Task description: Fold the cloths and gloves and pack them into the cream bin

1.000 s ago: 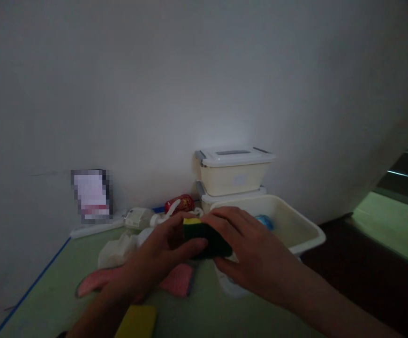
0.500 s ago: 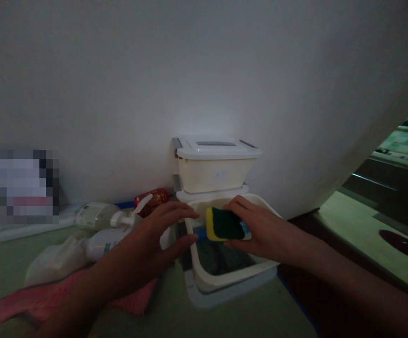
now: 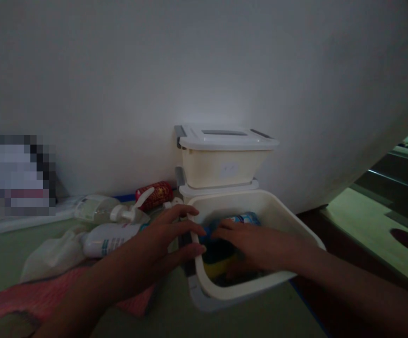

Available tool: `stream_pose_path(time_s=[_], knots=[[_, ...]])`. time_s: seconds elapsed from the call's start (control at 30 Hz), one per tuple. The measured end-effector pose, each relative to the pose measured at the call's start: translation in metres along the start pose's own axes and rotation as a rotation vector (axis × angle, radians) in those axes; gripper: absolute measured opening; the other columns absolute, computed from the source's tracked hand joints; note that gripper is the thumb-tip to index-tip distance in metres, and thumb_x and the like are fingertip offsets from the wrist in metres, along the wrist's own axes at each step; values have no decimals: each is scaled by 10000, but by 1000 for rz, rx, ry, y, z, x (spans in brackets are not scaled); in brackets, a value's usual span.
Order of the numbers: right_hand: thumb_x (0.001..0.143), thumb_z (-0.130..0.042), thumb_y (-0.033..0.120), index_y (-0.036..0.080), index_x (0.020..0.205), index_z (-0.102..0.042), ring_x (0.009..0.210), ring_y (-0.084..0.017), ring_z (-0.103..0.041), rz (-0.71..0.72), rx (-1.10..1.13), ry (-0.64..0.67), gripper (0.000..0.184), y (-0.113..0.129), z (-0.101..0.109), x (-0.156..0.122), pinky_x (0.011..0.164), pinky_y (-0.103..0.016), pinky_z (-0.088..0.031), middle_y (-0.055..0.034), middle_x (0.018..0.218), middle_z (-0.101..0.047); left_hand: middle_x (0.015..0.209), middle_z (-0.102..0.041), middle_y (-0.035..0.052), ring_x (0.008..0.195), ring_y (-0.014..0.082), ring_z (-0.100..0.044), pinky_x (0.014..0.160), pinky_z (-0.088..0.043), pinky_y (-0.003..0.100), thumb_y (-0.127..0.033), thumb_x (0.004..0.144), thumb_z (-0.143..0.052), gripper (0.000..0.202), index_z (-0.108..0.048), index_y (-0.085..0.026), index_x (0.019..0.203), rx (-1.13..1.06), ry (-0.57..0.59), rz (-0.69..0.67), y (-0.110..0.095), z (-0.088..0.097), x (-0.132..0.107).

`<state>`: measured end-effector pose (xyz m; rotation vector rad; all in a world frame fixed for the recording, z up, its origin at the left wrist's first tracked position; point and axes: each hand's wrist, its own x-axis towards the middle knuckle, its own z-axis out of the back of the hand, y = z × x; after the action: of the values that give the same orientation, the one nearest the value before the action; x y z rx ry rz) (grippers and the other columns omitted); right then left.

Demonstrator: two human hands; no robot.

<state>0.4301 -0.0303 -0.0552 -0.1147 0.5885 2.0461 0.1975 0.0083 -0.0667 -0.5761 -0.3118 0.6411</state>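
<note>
A white open storage bin stands in front of me, and my right hand reaches down inside it. Its fingers are bent round a yellow and green sponge, which lies low in the bin; the thumb is partly in shadow. Behind that hand, a blue package rests against the bin's inner wall. My left hand is at the bin's left rim, fingers apart and holding nothing, with the fingertips over the rim. Whether they touch it I cannot tell.
Lidded cream boxes are stacked behind the bin, against the wall. On the left lie a red can, a clear pump bottle, a white bottle, a whitish plastic bag and a pink cloth.
My right hand has lowered the sponge from above the bin down into it. My left hand has shifted slightly right against the rim. The view has moved a little.
</note>
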Motion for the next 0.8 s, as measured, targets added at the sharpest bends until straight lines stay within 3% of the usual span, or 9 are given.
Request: stream_pose_path(time_s=[0.1,0.33,0.53,0.63,0.8], knots=[[687,-732,315,218,1248,-522,1028,-265,-565,11,-41,-28,607,-1,-4,0,901,-404,-440,-105,1184,-548,1365,-404,-15,1284,223,-381,1072,-317,409,-451,888,-479,251,-591,-359,1093,-13,-1,-28,1,0,-1],[683,-703,433,183,1063,-568,797,-207,-606,-41,-20,-43,475,1,-2,-1,696,-335,-496,-76,1031,-575,1354,-430,12,1267,235,-401,1066,-320,427,-444,889,-478,263,-605,-334,1092,-24,-13,-53,1,0,-2],[637,-729,436,182,1025,-528,751,-215,-593,-51,-118,-130,506,1,-3,1,657,-350,-473,-62,985,-585,1331,-475,66,1234,243,-446,1041,-356,428,-397,891,-492,267,-626,-272,1084,-1,-31,-82,-2,1,-1],[639,-724,483,188,1021,-544,764,-202,-586,-22,-60,-170,515,-2,-2,1,663,-325,-464,-52,966,-594,1337,-483,69,1215,238,-474,1032,-371,430,-379,899,-481,271,-618,-258,1099,37,-55,-93,-4,3,-2],[815,-584,402,160,995,-568,749,-169,-557,-10,-4,-388,302,3,2,-1,671,-294,-440,-46,867,-602,1266,-547,76,1193,218,-496,1034,-380,401,-272,901,-475,231,-615,-218,1077,98,-186,-154,-8,12,-17]])
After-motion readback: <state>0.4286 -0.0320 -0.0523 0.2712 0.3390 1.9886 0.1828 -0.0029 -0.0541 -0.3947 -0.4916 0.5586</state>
